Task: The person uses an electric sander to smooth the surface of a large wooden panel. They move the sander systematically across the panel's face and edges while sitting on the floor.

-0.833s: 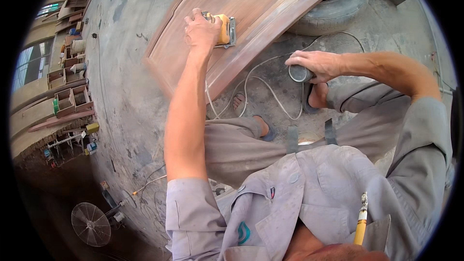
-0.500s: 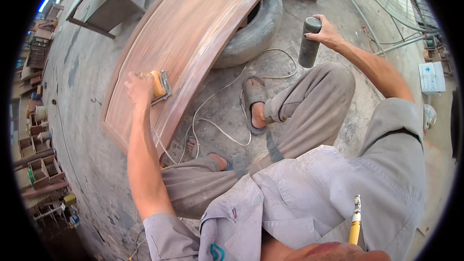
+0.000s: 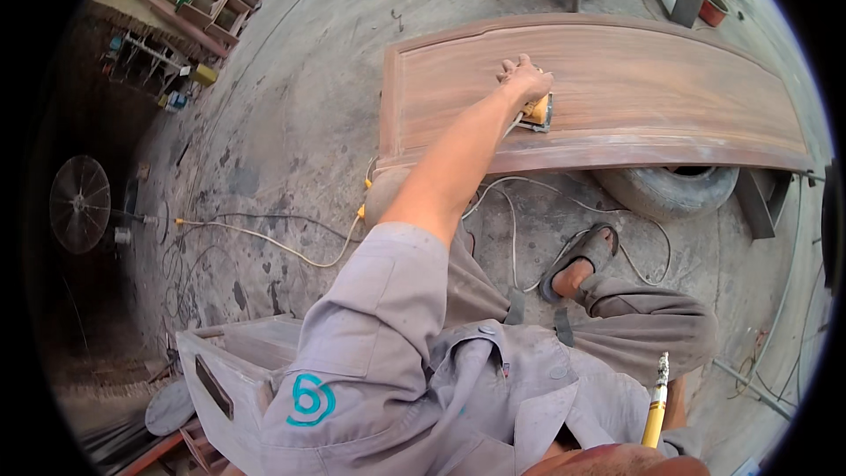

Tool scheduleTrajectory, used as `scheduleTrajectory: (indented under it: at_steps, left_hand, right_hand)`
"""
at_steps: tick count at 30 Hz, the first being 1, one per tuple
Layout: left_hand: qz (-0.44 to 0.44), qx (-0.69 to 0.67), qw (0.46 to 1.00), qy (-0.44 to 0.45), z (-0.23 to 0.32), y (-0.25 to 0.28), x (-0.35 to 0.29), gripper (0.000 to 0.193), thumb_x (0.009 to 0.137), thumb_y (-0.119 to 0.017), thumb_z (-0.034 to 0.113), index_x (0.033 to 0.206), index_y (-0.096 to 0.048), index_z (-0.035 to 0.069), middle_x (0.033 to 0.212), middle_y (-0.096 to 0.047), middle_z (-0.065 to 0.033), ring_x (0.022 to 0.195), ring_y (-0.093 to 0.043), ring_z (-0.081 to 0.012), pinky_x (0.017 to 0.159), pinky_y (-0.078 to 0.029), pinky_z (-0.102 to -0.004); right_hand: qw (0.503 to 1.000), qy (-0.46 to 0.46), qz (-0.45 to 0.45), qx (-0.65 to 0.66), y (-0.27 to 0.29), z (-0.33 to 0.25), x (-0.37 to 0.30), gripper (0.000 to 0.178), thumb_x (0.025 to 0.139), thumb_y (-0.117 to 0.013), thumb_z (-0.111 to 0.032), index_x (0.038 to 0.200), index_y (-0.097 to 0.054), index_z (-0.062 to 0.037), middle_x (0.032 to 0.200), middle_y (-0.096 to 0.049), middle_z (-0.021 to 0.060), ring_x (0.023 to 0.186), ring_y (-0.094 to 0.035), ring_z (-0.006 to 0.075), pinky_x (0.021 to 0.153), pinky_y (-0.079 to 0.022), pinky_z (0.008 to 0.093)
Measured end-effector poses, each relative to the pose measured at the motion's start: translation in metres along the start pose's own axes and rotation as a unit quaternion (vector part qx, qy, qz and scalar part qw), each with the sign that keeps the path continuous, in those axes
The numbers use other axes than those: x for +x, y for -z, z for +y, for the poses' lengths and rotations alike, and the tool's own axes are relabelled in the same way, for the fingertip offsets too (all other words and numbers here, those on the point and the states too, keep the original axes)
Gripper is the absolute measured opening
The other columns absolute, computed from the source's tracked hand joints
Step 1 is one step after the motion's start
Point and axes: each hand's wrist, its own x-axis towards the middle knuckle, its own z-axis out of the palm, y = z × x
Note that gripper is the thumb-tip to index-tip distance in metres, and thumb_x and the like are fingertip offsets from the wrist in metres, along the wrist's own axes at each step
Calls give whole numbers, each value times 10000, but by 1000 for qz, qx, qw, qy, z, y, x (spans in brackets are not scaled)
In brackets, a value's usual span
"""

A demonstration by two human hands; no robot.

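Observation:
My left hand [image 3: 527, 81] grips a yellow electric sander [image 3: 536, 113] from above, its fingers bent over the body. The sander's flat pad rests on the face of a reddish-brown wooden panel [image 3: 670, 88], close to the raised near edge. Pale, dusty streaks mark the wood along that edge. My right hand is out of the picture; only a bit of bare arm shows at the lower right, behind a cigarette [image 3: 657, 401]. The dark cylinder it held is not visible now.
A tyre [image 3: 665, 189] and a dark metal piece [image 3: 760, 203] lie under the panel. Pale cord [image 3: 514, 238] loops around my sandalled foot [image 3: 577, 269]. Yellow-ended cables [image 3: 304, 256] cross the floor at left. A grey wooden piece [image 3: 233, 361] stands behind my left arm; a fan [image 3: 79, 203] stands farther left.
The view has swung left, bringing the fan and cables in. My right hand and the dark cylinder have left the picture. My left hand still holds the sander on the panel.

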Motion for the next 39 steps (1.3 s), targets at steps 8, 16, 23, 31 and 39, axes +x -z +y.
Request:
scheduleTrajectory:
  at_steps: [8, 16, 23, 31, 39]
  left_hand:
    - [-58, -46, 997, 9, 15, 18, -10, 897, 896, -657, 554, 1561, -312, 61, 1548, -332, -261, 1378, -423, -452, 1069, -465, -536]
    - [-63, -138, 986, -68, -12, 37, 6, 639, 910, -726, 485, 1065, -678, -133, 993, -741, -229, 775, -768, -323, 515, -656, -350]
    - [14, -146, 979, -141, -106, 47, 62, 436, 966, -652, 381, 1112, -686, -28, 1197, -670, -228, 1043, -678, -399, 856, -580, -533]
    - [282, 19, 959, 8, -293, 70, 58, 654, 968, -599, 443, 1463, -447, 43, 1530, -333, -234, 1364, -435, -465, 1080, -418, -576]
    - [282, 20, 959, 8, -293, 73, 56, 631, 996, -564, 419, 1509, -420, 82, 1564, -306, -229, 1354, -463, -467, 1023, -477, -569]
  right_hand:
    - [987, 128, -97, -19, 42, -92, 63, 561, 939, -707, -320, 1328, -553, 53, 1236, -638, 217, 1129, -625, 315, 988, -493, 401]
    - [835, 341, -414, 120, 45, -579, -68, 828, 953, -710, -378, 1548, -305, 29, 1567, -362, 292, 1415, -437, 424, 846, -628, 468]
    - [774, 571, -268, -42, -80, -733, -178, 901, 853, -764, -287, 1496, -263, 96, 1325, -498, 366, 1238, -532, 454, 975, -532, 470]
    - [755, 478, -449, -17, -40, -747, -191, 725, 800, -779, -169, 1364, -358, 6, 1228, -509, 292, 867, -672, 358, 570, -593, 392]
    - [728, 443, -517, -80, -32, -805, -177, 644, 764, -762, -141, 1282, -388, -58, 1015, -611, 207, 603, -642, 251, 499, -561, 353]
